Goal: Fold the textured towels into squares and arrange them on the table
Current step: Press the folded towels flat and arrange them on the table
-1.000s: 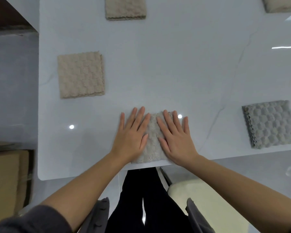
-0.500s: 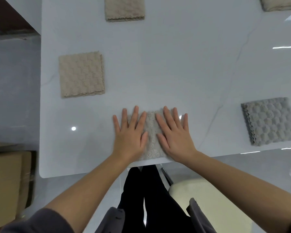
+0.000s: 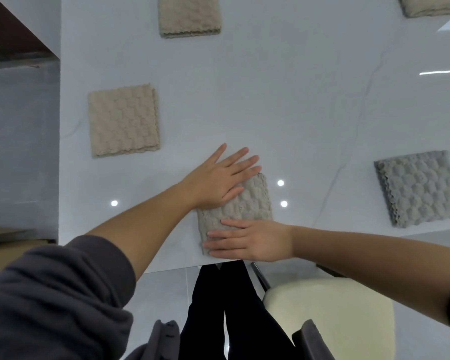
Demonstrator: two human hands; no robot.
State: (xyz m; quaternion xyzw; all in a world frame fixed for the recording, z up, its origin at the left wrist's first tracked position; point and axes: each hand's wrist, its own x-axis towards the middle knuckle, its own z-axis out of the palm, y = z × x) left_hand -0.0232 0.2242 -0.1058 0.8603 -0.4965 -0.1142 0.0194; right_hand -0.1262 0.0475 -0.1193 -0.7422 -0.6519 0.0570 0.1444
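— Towels on the table [image 3: 296,100]?
— Five, all bubble-textured, folded square and lying flat, well apart.
— Positions?
— Pale towel [image 3: 247,203] at the near edge, middle. Left beige towel [image 3: 124,119]. Far beige towel [image 3: 190,15], centre. Corner beige towel [image 3: 426,5], far right and cropped. Grey towel [image 3: 421,187] at right.

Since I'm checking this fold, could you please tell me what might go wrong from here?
1. The folded towel under the hands lies right at the white table's near edge; the right hand, flat on it, could drag it off.
2. The left hand covers only its far-left corner, so the uncovered far-right corner might spring open.
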